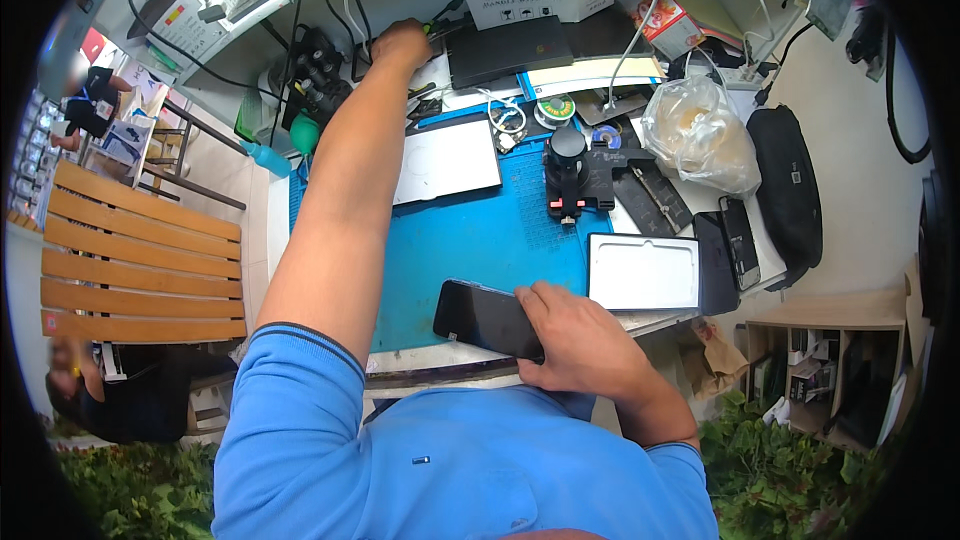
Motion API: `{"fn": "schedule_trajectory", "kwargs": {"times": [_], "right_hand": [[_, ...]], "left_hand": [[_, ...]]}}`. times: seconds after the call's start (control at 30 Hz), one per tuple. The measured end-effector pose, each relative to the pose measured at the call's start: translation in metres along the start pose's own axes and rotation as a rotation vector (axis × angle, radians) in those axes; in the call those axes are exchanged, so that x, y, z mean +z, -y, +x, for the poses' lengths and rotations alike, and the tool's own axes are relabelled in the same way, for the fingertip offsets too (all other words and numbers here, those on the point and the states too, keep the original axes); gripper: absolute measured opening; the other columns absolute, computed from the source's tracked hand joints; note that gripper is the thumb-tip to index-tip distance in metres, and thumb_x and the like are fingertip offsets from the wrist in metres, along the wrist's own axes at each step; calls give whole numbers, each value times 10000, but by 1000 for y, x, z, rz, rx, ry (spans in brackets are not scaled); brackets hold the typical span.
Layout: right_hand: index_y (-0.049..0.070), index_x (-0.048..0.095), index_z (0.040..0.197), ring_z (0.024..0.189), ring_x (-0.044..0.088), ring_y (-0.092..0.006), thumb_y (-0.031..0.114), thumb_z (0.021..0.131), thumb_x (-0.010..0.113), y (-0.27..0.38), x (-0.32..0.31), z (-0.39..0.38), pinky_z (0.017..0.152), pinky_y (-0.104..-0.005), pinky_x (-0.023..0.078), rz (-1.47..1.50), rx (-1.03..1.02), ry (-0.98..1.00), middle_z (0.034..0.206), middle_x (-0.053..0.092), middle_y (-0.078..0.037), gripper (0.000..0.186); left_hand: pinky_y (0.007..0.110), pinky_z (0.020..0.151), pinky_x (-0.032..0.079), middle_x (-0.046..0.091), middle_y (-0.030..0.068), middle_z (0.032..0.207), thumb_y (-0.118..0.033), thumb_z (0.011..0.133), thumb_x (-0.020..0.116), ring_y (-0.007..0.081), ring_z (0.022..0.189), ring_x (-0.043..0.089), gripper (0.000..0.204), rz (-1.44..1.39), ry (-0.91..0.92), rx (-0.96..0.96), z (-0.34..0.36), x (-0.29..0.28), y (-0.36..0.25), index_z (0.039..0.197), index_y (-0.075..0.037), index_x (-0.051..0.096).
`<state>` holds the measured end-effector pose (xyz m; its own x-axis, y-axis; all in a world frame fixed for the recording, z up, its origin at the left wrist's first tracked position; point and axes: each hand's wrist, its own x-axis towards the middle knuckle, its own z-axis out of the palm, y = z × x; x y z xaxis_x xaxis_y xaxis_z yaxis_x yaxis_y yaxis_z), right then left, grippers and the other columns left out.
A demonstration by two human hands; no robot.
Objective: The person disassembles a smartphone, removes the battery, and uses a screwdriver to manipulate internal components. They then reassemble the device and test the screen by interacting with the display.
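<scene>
My left hand (400,41) is stretched to the back of the desk among dark cables, its fingers curled on something small, partly hidden, beside a yellow-green item and a black plug. My right hand (575,335) grips a dark smartphone (480,315) at its right end, low over the front of the blue work mat (465,235). An open white box (642,270) lies just right of that hand. A flat white box (450,160) lies beside my left forearm. A black clamp-like device (566,172) stands on the mat's right side.
Behind are black flat boxes (495,50), a solder spool (554,111) and dark tools (320,70). At right are a plastic bag (700,140) and a black case (785,195). A wooden slatted bench (140,250) stands left, with other people (120,395) nearby.
</scene>
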<state>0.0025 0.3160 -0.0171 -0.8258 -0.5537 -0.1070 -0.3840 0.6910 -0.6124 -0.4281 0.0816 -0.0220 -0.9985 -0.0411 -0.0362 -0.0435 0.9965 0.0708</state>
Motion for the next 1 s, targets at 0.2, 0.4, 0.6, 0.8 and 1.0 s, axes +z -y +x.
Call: {"fn": "schedule_trajectory", "kwargs": {"times": [0.2,0.4,0.6,0.8,1.0], "right_hand": [[-116,579,1423,1135,673,-405,263,782,850,1,-3,1,1009,-472,571,6,4,-16,1204,651,-231,792],[-114,578,1434,1136,676,-406,261,777,852,0,2,-1,1014,-477,569,2,1,-26,1208,652,-227,805],[-108,570,1429,1133,678,-403,244,780,865,3,-2,0,1011,-476,570,10,24,6,1205,649,-225,795],[-126,564,1402,1130,676,-391,212,798,865,6,-4,0,1001,-468,571,3,13,-19,1166,646,-229,755],[-88,571,1445,1122,680,-411,265,760,872,3,1,0,1001,-483,570,-2,28,-12,1207,647,-219,827]], "left_hand": [[487,1112,578,720,208,1474,-173,950,732,378,1370,698,476,-27,-34,-28,3,0,9,1412,-60,744],[470,1081,591,746,214,1422,-214,943,750,378,1319,726,450,-44,-17,-46,26,17,30,1358,-41,772],[464,825,629,822,243,991,-448,770,915,404,877,801,568,-210,60,70,31,14,19,1048,42,845],[479,1082,588,774,195,1365,-313,861,850,364,1269,748,534,-53,76,62,1,8,-2,1310,-30,790],[485,1104,574,763,243,1363,-266,864,865,404,1273,733,581,-62,-77,147,-12,5,15,1393,-52,760]]}}
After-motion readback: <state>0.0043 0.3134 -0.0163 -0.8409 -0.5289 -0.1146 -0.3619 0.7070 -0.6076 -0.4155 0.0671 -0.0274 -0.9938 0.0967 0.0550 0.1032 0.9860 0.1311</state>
